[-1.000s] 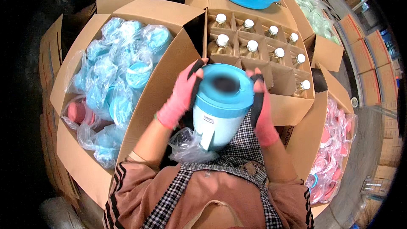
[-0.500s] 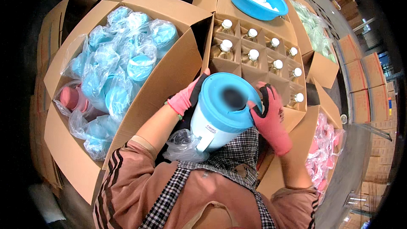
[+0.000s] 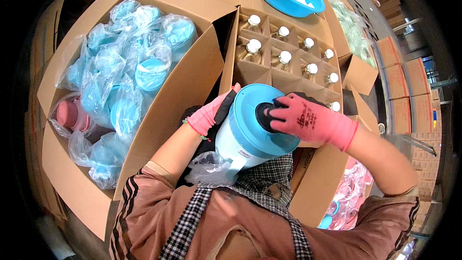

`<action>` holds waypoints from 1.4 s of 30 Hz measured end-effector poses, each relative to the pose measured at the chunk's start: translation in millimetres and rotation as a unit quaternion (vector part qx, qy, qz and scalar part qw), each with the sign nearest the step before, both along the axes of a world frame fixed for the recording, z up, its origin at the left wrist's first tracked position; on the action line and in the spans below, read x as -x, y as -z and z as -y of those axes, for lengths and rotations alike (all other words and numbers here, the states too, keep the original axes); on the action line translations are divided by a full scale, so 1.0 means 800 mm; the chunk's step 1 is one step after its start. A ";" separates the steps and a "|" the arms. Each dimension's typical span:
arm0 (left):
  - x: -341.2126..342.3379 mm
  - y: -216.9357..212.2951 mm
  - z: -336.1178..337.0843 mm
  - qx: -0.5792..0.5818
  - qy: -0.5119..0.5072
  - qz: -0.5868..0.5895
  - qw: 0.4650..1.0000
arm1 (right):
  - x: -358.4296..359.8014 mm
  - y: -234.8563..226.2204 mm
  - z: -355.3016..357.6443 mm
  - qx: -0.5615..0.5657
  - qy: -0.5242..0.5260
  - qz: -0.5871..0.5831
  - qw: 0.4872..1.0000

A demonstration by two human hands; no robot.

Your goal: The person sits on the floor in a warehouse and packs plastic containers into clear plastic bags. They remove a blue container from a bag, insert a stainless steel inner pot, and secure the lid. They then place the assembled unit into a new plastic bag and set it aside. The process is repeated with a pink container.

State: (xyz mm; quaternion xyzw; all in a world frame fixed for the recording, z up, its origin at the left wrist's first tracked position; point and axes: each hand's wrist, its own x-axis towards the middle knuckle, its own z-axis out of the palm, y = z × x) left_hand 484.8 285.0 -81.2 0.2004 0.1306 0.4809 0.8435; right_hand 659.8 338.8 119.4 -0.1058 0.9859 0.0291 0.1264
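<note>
Here, from the head camera, the right hand (image 3: 308,118) presses flat on the blue lid (image 3: 257,118) of the white pitcher (image 3: 231,147) held in the lap, while the left hand (image 3: 214,110) grips its far side; probably seating the lid, so even downward pressure and a steady brace matter.

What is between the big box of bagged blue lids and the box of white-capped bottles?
In the head view, only upright cardboard flaps separate the lid box from the bottle box; lower down, the left hand reaches there.
</note>
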 end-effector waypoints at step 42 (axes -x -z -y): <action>0.040 -0.093 0.202 -0.495 0.037 -0.755 0.428 | -0.052 0.053 0.108 0.084 0.388 -0.180 0.900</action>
